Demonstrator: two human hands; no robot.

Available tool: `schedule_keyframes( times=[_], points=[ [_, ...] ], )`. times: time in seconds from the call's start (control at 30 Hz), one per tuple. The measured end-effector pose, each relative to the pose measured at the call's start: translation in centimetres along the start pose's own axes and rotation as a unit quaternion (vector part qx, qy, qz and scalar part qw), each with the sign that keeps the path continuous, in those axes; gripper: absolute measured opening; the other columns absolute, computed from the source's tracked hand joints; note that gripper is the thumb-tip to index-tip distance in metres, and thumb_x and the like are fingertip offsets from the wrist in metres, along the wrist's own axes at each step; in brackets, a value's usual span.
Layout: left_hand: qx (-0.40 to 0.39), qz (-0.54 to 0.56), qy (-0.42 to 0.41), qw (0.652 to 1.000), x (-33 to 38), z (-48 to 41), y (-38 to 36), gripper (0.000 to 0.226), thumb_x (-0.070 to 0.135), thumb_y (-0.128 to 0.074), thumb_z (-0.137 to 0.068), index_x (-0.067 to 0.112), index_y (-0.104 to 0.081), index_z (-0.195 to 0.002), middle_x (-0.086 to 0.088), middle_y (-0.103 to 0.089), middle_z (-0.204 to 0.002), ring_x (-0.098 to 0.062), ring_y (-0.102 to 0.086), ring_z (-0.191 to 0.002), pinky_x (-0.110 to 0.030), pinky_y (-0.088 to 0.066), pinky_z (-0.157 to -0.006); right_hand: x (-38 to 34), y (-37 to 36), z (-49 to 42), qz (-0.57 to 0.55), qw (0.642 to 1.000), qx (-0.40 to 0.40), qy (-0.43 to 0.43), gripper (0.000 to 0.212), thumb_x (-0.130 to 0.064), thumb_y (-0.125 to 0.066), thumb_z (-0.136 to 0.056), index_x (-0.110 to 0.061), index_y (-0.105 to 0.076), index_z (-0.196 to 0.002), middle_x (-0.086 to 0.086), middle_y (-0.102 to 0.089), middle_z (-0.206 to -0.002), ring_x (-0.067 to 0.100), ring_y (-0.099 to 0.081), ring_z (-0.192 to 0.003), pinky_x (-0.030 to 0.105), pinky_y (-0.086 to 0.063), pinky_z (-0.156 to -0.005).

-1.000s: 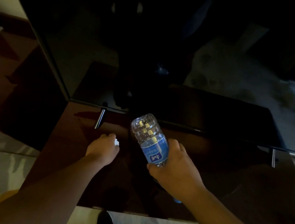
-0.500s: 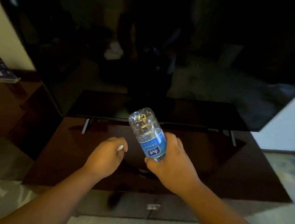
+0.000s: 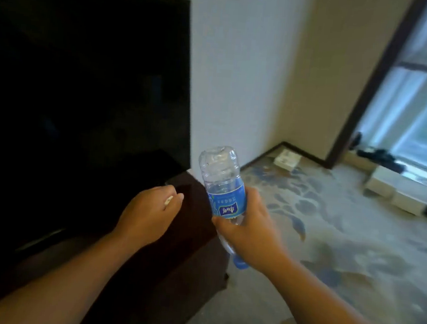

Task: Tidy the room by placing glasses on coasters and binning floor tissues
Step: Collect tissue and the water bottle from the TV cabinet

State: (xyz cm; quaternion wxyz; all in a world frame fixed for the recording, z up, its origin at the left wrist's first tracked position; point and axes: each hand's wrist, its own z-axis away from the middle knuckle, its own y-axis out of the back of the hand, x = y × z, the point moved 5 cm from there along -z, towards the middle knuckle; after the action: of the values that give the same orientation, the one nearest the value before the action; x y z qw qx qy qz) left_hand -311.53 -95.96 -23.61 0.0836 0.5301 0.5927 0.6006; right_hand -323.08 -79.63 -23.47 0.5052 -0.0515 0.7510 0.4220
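Observation:
My right hand (image 3: 249, 229) grips a clear plastic water bottle (image 3: 224, 188) with a blue label, held upside down so its blue cap (image 3: 240, 263) points down below my wrist. My left hand (image 3: 151, 214) is curled round a small white scrap (image 3: 169, 199), which looks like tissue and peeks out between thumb and fingers. Both hands hover over the right end of a dark wooden cabinet (image 3: 190, 271). No glasses or coasters are in view.
A large black TV screen (image 3: 83, 98) fills the left. To the right lies patterned carpet (image 3: 341, 250), with a white box (image 3: 287, 159) in the far corner, low white boxes (image 3: 398, 191) and a window (image 3: 423, 115).
The view has swung right, from facing the TV and cabinet top to the cabinet's right end, carpet and window. Both hands keep their holds on the scrap and the bottle.

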Motion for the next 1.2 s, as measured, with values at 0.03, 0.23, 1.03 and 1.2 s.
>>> schedule_keyframes(
  times=[0.03,0.23,1.03,1.2],
  points=[
    [-0.011,0.018,-0.019,1.0,1.5,-0.8,-1.1,0.039,0.031,-0.046,-0.096,0.013,-0.048,-0.062,-0.004,-0.051,-0.059,-0.017,-0.051,-0.055,-0.028,-0.034,-0.049,0.8,1.6,0.3,0.01,1.0,0.02,-0.014,0.051,-0.041,-0.072,-0.073,-0.037,-0.038,-0.111,-0.011,-0.054,-0.108,0.0,-0.056,-0.083,0.014,-0.044,-0.064],
    [-0.089,0.082,-0.099,0.988,8.5,-3.8,-7.7,0.039,0.027,-0.043,-0.095,0.013,-0.037,-0.059,-0.001,-0.041,-0.053,-0.016,-0.041,-0.051,-0.033,-0.033,-0.05,5.5,8.7,1.3,0.058,0.99,0.099,-0.077,0.058,-0.046,-0.071,-0.075,-0.035,-0.037,-0.121,-0.012,-0.053,-0.108,0.008,-0.06,-0.083,0.027,-0.054,-0.066],
    [-0.125,0.095,-0.063,0.986,27.1,-24.3,-31.8,0.038,0.038,-0.039,-0.095,0.02,-0.045,-0.063,-0.002,-0.049,-0.059,-0.014,-0.045,-0.054,-0.036,-0.04,-0.054,28.2,29.4,-20.5,0.02,0.993,0.076,-0.092,0.069,-0.045,-0.072,-0.075,-0.03,-0.036,-0.132,-0.01,-0.051,-0.115,0.007,-0.054,-0.099,0.019,-0.045,-0.074],
    [-0.106,0.092,0.003,0.99,23.0,-30.7,-33.7,0.043,0.045,-0.034,-0.087,0.014,-0.047,-0.062,-0.006,-0.049,-0.059,-0.014,-0.043,-0.054,-0.045,-0.04,-0.054,29.9,26.3,-28.8,0.029,0.996,0.017,-0.081,0.071,-0.044,-0.072,-0.076,-0.031,-0.034,-0.134,-0.01,-0.053,-0.118,0.007,-0.055,-0.101,0.019,-0.045,-0.078]
  ],
)
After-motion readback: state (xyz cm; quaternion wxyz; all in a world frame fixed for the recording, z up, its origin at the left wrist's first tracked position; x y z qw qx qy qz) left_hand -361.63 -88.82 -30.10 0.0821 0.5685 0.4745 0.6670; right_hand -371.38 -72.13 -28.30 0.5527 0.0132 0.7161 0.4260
